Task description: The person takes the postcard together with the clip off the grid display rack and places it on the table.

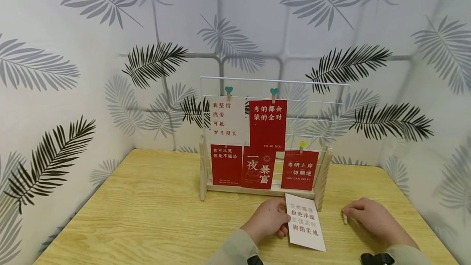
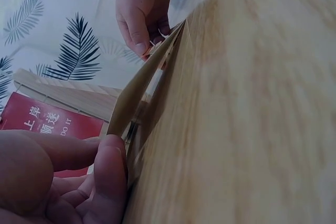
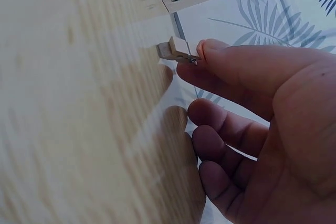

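My left hand (image 1: 268, 218) pinches the left edge of a white card (image 1: 306, 234) printed with dark red characters. The card is tilted just over the table in front of the rack's right end. To the right, my right hand (image 1: 375, 218) pinches a small wooden clothespin (image 1: 344, 218) between thumb and index finger. In the right wrist view the clothespin (image 3: 177, 49) points away from the fingertips, its metal spring showing, with the other fingers loosely bent below. The left wrist view shows the card (image 2: 137, 94) nearly edge-on between thumb and fingers.
A white wire grid rack (image 1: 312, 93) with a wooden base (image 1: 235, 189) stands on the table (image 1: 154, 216). A white card (image 1: 227, 134) and red cards (image 1: 268, 134) hang on it. Heart clips (image 1: 274, 91) hold some cards. Leaf-patterned walls (image 1: 250, 11) enclose the table.
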The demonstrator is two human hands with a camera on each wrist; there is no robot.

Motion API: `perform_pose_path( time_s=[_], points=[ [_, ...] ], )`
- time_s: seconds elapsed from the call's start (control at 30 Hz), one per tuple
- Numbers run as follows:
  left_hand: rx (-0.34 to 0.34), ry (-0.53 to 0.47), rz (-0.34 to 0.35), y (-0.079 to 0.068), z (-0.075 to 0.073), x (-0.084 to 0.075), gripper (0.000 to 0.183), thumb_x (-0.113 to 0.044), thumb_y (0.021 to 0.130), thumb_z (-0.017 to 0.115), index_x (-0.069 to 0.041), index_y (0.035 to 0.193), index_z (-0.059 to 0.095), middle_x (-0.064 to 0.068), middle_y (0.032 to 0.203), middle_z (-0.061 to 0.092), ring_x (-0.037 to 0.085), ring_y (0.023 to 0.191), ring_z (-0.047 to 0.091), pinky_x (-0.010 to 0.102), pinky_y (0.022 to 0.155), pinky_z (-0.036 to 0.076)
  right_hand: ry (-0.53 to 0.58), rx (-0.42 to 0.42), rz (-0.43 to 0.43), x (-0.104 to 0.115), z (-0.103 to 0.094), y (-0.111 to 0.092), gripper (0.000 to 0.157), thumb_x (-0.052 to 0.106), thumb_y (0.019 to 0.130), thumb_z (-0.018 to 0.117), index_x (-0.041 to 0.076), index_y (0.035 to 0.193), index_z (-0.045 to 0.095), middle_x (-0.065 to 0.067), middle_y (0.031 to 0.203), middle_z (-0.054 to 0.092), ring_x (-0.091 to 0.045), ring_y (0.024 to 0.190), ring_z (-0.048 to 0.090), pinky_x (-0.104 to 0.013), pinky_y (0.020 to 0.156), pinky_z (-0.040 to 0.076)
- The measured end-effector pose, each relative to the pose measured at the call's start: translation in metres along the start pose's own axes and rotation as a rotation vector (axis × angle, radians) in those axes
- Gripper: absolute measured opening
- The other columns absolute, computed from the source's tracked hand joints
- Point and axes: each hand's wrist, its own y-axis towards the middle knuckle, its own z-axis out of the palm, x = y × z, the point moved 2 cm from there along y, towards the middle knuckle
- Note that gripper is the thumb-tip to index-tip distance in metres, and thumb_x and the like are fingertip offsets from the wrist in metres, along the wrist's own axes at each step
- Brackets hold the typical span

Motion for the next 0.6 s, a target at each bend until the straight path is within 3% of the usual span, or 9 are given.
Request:
perform_pose_path(
  time_s=[0.3,0.6],
  points=[
    [-0.014,0.143,-0.004,-0.0030,-0.0019,-0.0044,0.043,-0.006,0.093,0.070,-0.008,0.135,0.060,0.010,0.064,0.065,0.019,0.046,0.058,0.030,0.045,0.049,0.006,0.002,0.011,-0.0021,-0.0004,0.0023,0.029,0.041,0.099,0.064,0.016,0.105,0.079,-0.008,0.110,0.071,-0.035,0.108,0.063,-0.058,0.091,0.048],
    [-0.019,0.187,-0.035,-0.0067,-0.0026,-0.0067,0.045,-0.011,0.093,0.071,-0.006,0.136,0.059,0.011,0.060,0.064,0.019,0.046,0.058,0.029,0.045,0.047,0.009,0.002,0.008,-0.0015,0.0014,0.0012,0.026,0.038,0.100,0.063,0.018,0.104,0.079,-0.006,0.110,0.072,-0.035,0.110,0.063,-0.058,0.093,0.047]
  ],
)
